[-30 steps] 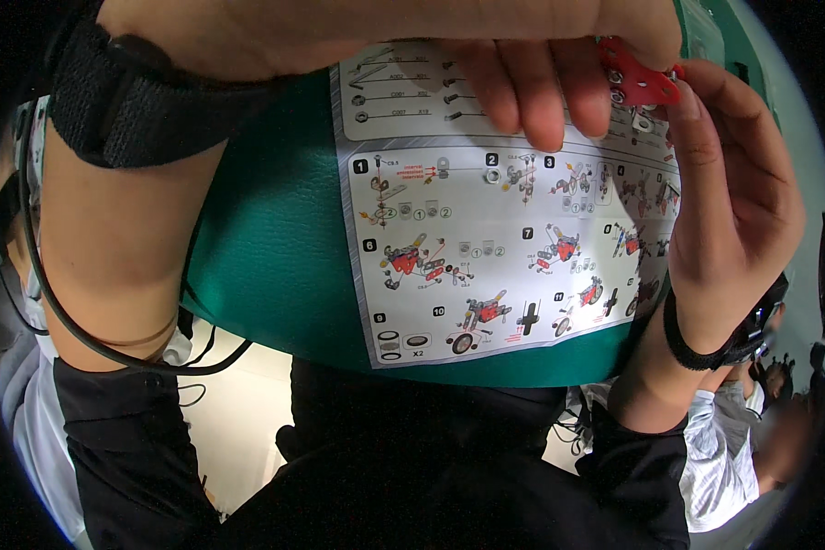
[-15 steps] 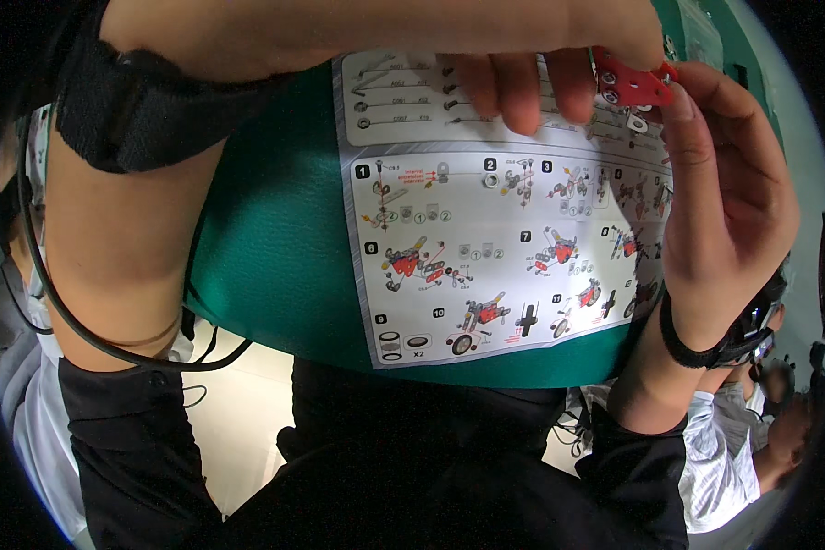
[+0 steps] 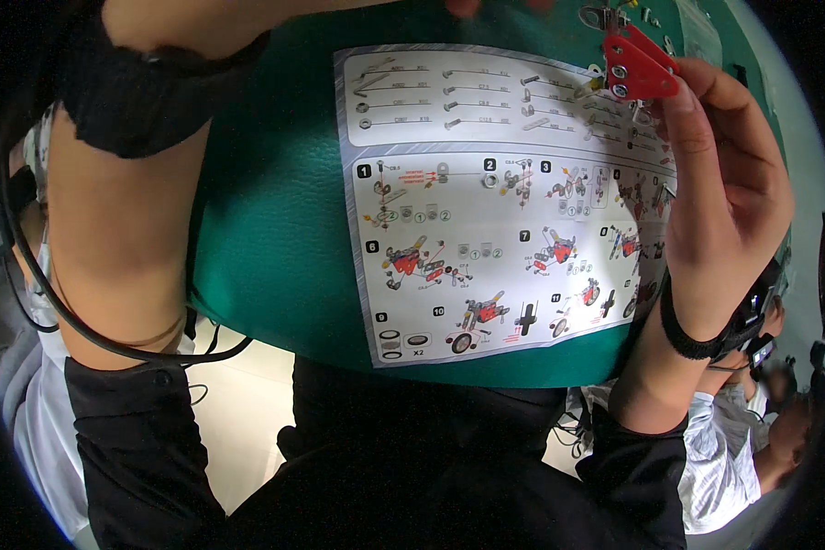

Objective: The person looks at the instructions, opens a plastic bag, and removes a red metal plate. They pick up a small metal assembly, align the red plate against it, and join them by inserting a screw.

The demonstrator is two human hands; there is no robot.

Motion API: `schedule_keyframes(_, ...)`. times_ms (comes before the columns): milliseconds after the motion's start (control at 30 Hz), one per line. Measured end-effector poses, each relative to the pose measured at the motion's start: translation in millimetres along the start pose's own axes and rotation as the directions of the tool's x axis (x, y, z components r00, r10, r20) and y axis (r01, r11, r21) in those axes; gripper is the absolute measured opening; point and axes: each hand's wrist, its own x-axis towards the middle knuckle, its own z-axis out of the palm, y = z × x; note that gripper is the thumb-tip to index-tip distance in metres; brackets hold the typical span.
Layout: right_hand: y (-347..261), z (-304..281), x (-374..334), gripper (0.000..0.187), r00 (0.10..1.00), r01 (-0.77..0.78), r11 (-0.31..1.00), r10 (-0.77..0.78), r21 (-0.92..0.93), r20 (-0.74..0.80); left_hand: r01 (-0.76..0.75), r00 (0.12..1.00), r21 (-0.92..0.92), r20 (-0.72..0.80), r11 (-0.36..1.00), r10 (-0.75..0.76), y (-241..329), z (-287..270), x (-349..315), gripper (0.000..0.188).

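Note:
My right hand (image 3: 720, 183) pinches a red triangular plate assembly (image 3: 640, 71) between thumb and fingertips, above the sheet's upper right corner. Bolts or nuts show on the red plate, and silver metal brackets (image 3: 599, 18) stick out at its far end. A yellowish piece (image 3: 592, 86) shows beside its left edge. My left hand (image 3: 464, 6) is mostly beyond the top edge; only fingertips show there, apart from the assembly. Under both hands lies a printed instruction sheet (image 3: 467, 206) with parts drawings and numbered steps of a wheeled model.
The sheet rests on a green table mat (image 3: 266, 229). Small metal parts (image 3: 649, 16) and a clear plastic bag (image 3: 697, 32) lie at the far right. A black cable (image 3: 137, 353) loops beside my left arm. Other people (image 3: 765, 431) are at the right rim.
My left hand has let go of the red assembly and moved up and left, mostly out of view. The assembly is now uncovered, still in my right hand.

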Motion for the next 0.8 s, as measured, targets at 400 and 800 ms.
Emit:
schedule_keyframes(400,10,-1,0,0.023,0.999,-0.031,0.998,0.033,0.058,-0.031,-0.011,1.0,0.021,0.005,1.0,0.011,1,-2,7,0.025)
schedule_keyframes(800,13,-6,0,0.024,1.0,0.021,0.995,-0.021,0.094,-0.001,-0.026,1.0,0.035,-0.005,0.999,0.027,0,2,9,0.026)
